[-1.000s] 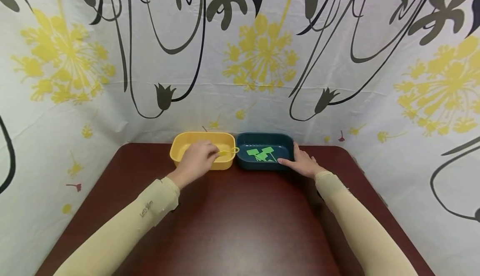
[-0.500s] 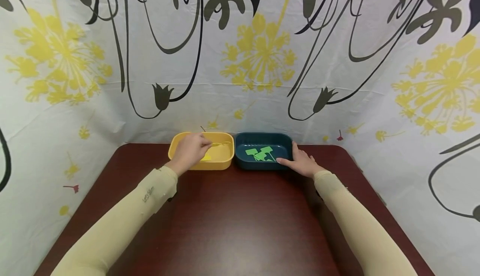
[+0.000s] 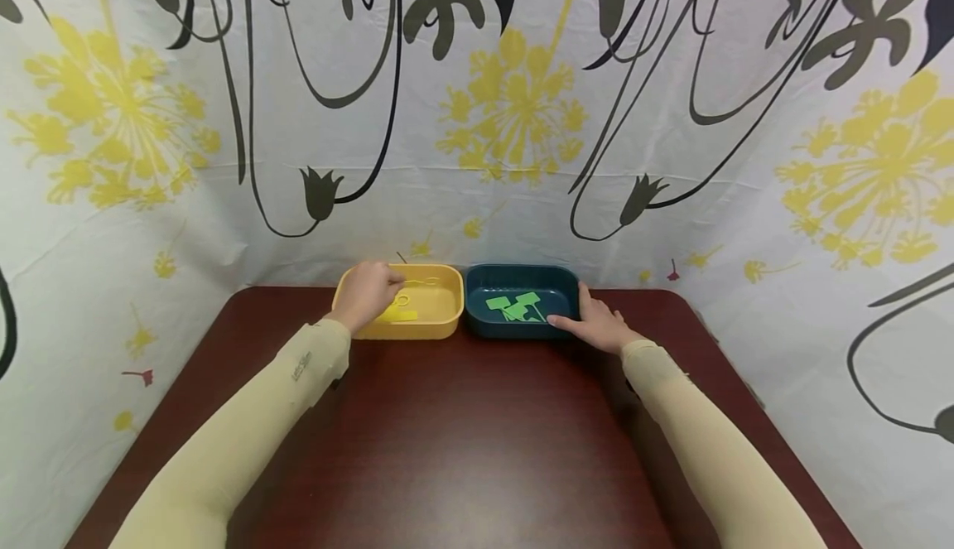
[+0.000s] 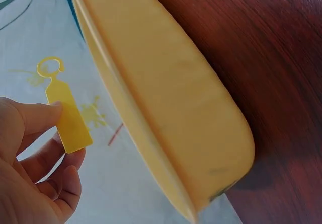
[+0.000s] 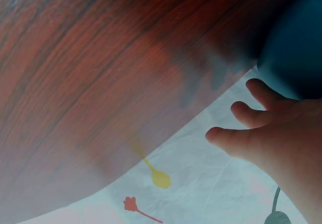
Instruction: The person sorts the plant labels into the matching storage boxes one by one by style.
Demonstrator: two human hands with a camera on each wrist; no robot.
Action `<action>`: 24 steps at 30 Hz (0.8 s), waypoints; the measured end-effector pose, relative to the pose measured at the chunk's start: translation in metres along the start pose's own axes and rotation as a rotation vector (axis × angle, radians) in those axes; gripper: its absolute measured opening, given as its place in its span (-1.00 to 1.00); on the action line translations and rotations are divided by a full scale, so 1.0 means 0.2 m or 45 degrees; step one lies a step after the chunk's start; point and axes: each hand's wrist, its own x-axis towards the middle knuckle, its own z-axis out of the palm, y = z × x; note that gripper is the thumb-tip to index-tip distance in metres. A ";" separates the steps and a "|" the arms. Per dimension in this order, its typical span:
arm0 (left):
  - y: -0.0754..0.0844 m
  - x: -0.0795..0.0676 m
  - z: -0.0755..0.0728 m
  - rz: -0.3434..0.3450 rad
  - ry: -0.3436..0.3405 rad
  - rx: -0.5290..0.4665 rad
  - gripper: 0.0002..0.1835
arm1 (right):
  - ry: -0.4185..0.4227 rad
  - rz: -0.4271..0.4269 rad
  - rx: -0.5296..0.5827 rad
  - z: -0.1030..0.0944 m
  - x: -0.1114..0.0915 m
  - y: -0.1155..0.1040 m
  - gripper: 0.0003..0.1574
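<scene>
My left hand (image 3: 365, 292) is over the left end of the yellow bin (image 3: 447, 329). Between thumb and fingers it pinches a flat yellow hang tag (image 4: 73, 121), whose open ring points away from the palm. More yellow tags (image 3: 398, 315) lie on the bin's floor, partly hidden by the hand. My right hand (image 3: 602, 327) rests at the right front corner of the dark teal bin (image 3: 522, 330), thumb across the front rim. In the right wrist view, several of its fingers (image 5: 229, 137) extend loosely beside the bin's outer wall. Flat green pieces with thin stems (image 3: 516, 307) lie inside this bin.
Both bins stand side by side at the far edge of a dark reddish wooden table (image 3: 477, 433). A white cloth (image 3: 477, 209) with yellow and grey flower prints hangs right behind them and along both sides.
My left hand has moved left across the yellow bin with the hang tag, uncovering more of the tags on the bin's floor. The right hand stays at the teal bin.
</scene>
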 end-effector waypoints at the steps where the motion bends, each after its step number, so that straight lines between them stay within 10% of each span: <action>1: -0.01 0.00 0.00 -0.005 0.002 -0.013 -0.84 | 0.003 0.001 -0.001 0.00 0.00 0.00 0.61; 24: -0.19 0.08 0.14 -0.091 -0.066 0.061 -0.44 | 0.008 0.014 -0.001 0.00 -0.01 -0.01 0.62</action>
